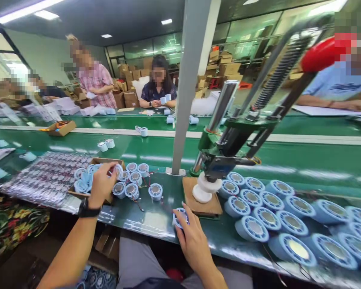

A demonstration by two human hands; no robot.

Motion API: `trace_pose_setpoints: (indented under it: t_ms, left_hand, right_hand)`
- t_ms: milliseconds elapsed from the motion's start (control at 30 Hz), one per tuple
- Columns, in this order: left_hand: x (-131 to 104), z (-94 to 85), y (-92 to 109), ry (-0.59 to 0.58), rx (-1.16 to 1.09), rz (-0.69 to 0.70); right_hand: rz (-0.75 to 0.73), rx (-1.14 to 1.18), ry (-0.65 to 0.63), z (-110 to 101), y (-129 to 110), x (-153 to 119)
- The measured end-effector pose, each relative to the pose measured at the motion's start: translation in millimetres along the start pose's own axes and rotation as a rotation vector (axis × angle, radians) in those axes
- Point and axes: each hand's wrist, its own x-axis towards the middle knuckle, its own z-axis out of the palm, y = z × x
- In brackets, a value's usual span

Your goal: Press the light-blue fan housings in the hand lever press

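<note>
My left hand [102, 182], with a dark band on its wrist, pinches a light-blue plastic ring [118, 171] above a cardboard box [68, 192] of similar rings. My right hand [195, 237] is closed around a light-blue round housing [180, 218] at the bench's front edge, its slotted face up. Between the hands stands a single blue housing [155, 192] with a thin wire. A cluster of such housings [135, 178], with grey discs in their tops, sits just right of the box. A hand press [225, 160] with white round pads rises beyond my right hand.
Many finished-looking blue housings [269, 216] stand in rows on the right. A sheet of small parts [45, 172] lies on the left. A grey post [189, 88] rises behind the bench. Across the green line [147, 150], several people work; one person [158, 86] holds a blue part.
</note>
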Motion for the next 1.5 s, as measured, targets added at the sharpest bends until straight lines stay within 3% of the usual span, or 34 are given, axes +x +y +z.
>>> trace_pose_setpoints:
  t_ms: [33,133,167,267,367,533,800,967,1167,1267,1367,1500]
  left_hand:
    - [-21.3,7.9,23.0,-0.054,-0.125,0.071]
    - [-85.9,42.1,86.5,-0.456,-0.367,0.210]
    - [-101.5,56.1,102.0,-0.519,-0.376,0.218]
    - [-119.2,93.9,122.6,-0.504,-0.298,0.166]
    - [-111.3,108.9,112.5,-0.462,-0.277,0.158]
    - [-111.9,101.5,93.6,-0.567,-0.281,0.252]
    - [-118.3,107.2,107.1,-0.458,-0.179,0.126]
    - [-114.4,107.5,106.6,-0.469,-0.257,0.195]
    - [-106.1,103.2,116.7,-0.397,-0.430,-0.011]
    - [-109.5,90.0,125.9,-0.400,-0.494,0.058]
    - [-116.8,81.9,135.4,-0.406,-0.410,0.188]
    - [-121.4,84.0,143.3,-0.377,-0.371,0.154]
  right_hand:
    - [0.024,0.049,-0.011,-7.9,1.3,-6.5]
    - [0.069,0.214,-0.043,-28.9,11.3,-20.6]
    - [0.084,0.268,-0.050,-34.7,16.1,-23.2]
    - [0.152,0.374,-0.026,-45.9,29.6,-25.4]
    - [0.214,0.381,0.063,-46.8,37.5,-23.0]
    - [0.194,0.387,0.119,-42.8,40.9,-20.2]
    - [0.190,0.308,0.138,-39.2,46.7,-29.2]
    - [0.218,0.327,0.121,-35.6,47.6,-32.4]
    - [0.266,0.446,0.053,-1.9,14.9,-5.1]
    - [0.266,0.499,0.071,18.2,4.1,5.8]
    - [0.268,0.535,0.098,27.7,2.7,6.6]
    - [0.284,0.556,0.102,26.5,4.8,3.2]
